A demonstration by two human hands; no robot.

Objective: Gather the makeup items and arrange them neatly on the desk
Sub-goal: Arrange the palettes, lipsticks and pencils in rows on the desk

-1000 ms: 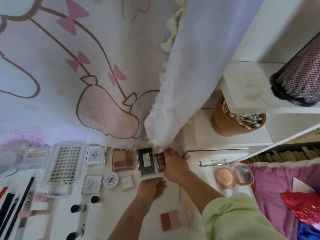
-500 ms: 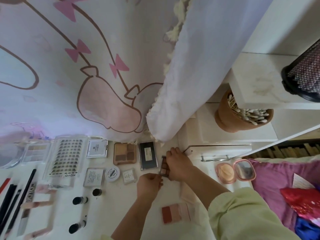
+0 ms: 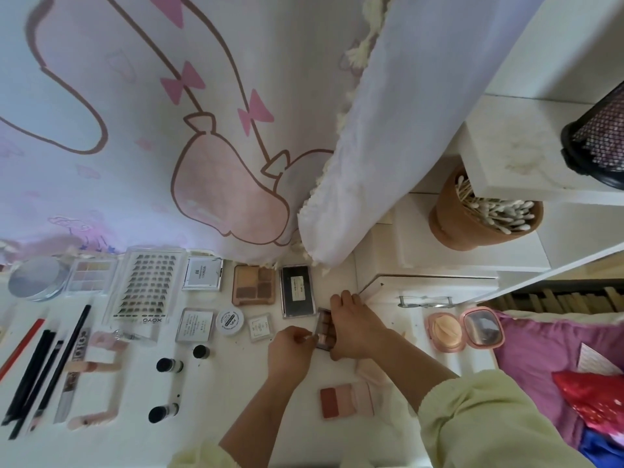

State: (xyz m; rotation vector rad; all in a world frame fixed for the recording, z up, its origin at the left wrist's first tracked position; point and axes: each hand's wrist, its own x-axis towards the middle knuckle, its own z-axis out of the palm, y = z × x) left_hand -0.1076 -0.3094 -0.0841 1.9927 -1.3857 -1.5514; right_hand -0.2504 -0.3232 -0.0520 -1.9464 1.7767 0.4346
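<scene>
A small eyeshadow palette (image 3: pixel 324 328) with brown and pink pans is held between both hands above the white desk (image 3: pixel 236 383). My right hand (image 3: pixel 354 327) grips its right side. My left hand (image 3: pixel 292 349) pinches its left edge. Just behind lie a black compact (image 3: pixel 297 291) and a brown four-pan palette (image 3: pixel 255 285). A lash tray (image 3: pixel 147 285), white boxes (image 3: pixel 202 273), a round white jar (image 3: pixel 230 320) and a small square pot (image 3: pixel 259 327) stand in rows to the left. A blush palette (image 3: pixel 346 400) lies near my right forearm.
Pencils and brushes (image 3: pixel 37 359) lie at the left edge, small dark-capped bottles (image 3: pixel 169 365) in front of the boxes. An open pink compact (image 3: pixel 464 329) and an eyelash curler (image 3: pixel 425 301) sit on the right. A curtain (image 3: pixel 371 130) hangs over the desk's back; a cotton-swab pot (image 3: pixel 479 211) stands on a shelf.
My right hand has drawn the small palette back from beside the black compact and tilted it. My left hand has risen from the desk and taken its left edge.
</scene>
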